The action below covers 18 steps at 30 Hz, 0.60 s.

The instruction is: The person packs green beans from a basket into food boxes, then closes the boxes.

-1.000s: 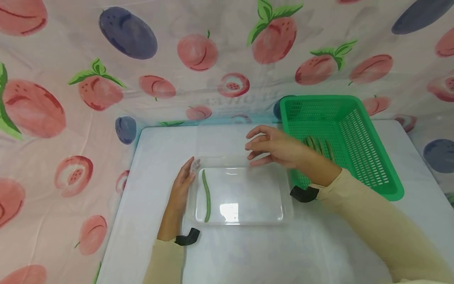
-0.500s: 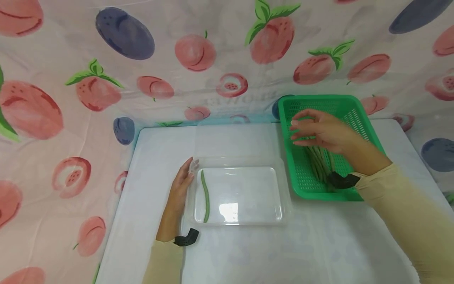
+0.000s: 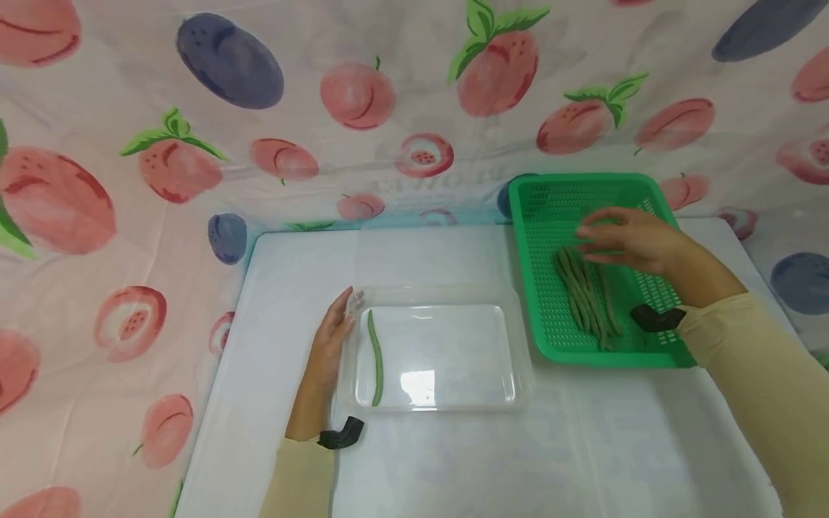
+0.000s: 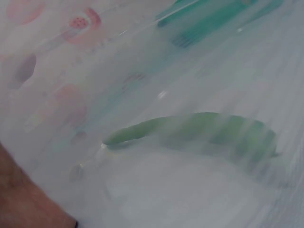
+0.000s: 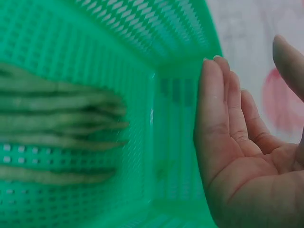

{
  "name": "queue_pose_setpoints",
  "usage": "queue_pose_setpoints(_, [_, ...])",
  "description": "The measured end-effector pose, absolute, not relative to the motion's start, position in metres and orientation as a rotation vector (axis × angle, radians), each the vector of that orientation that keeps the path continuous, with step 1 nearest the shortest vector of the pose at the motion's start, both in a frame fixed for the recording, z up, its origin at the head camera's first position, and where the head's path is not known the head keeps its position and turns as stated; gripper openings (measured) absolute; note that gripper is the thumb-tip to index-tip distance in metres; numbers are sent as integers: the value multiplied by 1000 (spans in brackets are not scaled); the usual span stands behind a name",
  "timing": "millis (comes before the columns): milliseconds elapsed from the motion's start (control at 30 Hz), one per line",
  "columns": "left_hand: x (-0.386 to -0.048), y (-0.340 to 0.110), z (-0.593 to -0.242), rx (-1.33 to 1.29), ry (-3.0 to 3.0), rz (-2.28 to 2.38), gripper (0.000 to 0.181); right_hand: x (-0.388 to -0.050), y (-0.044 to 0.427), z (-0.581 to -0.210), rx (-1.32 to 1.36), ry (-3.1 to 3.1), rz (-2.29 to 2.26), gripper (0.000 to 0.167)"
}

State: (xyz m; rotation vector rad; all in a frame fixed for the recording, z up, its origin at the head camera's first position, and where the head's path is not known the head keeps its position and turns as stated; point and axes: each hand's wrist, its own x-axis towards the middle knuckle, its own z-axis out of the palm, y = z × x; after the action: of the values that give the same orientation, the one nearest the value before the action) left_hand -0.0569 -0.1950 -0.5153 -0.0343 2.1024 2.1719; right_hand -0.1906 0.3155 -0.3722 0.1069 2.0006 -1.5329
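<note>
A clear plastic container stands on the white table, with one green bean lying lengthwise near its left wall. My left hand rests against the outside of that left wall, fingers fairly straight. In the left wrist view the bean shows through the clear plastic. My right hand hovers over the green basket, holding nothing, above and right of a bunch of several green beans. The right wrist view shows that hand with extended fingers, apart from the beans.
The white table carries the container at its middle and the basket at the back right. A fruit-patterned sheet hangs behind the table and along its left side.
My right hand has moved right, from above the container's back right part to over the basket, and more of the bean bunch shows. My left hand and the container have stayed in place.
</note>
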Motion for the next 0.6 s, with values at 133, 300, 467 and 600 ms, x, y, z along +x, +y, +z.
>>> queue_pose_setpoints(133, [-58, -194, -516, -23, 2093, 2187, 53, -196, 329, -385, 159, 2015, -1474, 61])
queue_pose_setpoints(300, [-58, -192, -515, -17, 2092, 2198, 54, -201, 340, -400, 231, 2052, -1406, 86])
queue_pose_setpoints(467, [-58, -193, -515, -28, 2098, 2191, 55, -205, 346, -413, 262, 2089, -1343, 94])
queue_pose_setpoints(600, [-58, -194, -516, -29, 2097, 2191, 54, -206, 348, -419, 259, 2118, -1296, 99])
